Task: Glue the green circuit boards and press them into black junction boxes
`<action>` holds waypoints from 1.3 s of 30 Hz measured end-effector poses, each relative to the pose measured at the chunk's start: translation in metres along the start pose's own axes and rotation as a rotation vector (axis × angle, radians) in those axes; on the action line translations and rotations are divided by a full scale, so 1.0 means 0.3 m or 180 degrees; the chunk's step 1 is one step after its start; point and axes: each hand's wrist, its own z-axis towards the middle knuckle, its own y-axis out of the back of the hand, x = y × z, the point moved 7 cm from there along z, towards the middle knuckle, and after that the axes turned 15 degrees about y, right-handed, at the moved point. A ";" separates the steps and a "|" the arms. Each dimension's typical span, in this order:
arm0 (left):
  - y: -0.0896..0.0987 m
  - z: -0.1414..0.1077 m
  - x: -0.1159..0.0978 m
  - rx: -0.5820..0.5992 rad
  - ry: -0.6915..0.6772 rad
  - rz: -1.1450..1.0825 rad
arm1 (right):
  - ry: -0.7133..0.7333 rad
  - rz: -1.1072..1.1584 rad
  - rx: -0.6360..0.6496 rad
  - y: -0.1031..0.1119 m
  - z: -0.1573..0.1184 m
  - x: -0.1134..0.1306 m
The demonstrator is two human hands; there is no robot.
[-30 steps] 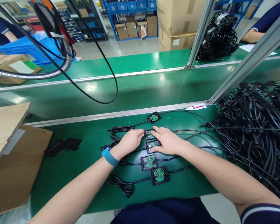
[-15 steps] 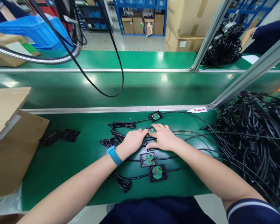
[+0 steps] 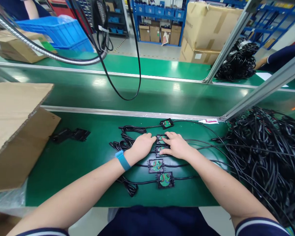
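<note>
My left hand is closed at the left edge of a black plastic housing; whatever its curled fingers hold is hidden beneath them. My right hand lies over the housing's right side with fingers apart, one fingertip on the green circuit board inside. Its thumb reaches over a second open housing just nearer to me. Closer still are two more housings with green boards, a rectangular one and one with a round board. Another housing sits beyond my hands. Black cables run from them to both sides.
Coiled black cables lie left of the housings, and a large cable heap at right. A white-and-red tube lies by the rail. Black plastic parts and a cardboard box are at left. A cable loop hangs ahead.
The camera view has shifted slightly. My left fingers have drawn back a little from the housing, showing more of its left edge. My right hand stays over the same two housings.
</note>
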 end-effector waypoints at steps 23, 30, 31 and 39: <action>0.090 -0.495 0.079 -0.0325 -0.0591 -0.1347 | -0.0011 0.0479 -0.0782 0.023 -0.425 0.142; -0.028 -0.571 0.001 -0.0038 -0.0569 -0.1074 | 0.0003 0.0076 -0.0594 -0.095 -0.416 0.230; -0.028 -0.568 0.008 0.0008 -0.0526 -0.1094 | 0.0016 0.0041 -0.0627 -0.096 -0.420 0.230; 0.060 -0.587 0.111 -0.0344 -0.0330 -0.1277 | -0.0035 -0.0181 -0.0916 -0.110 -0.501 0.206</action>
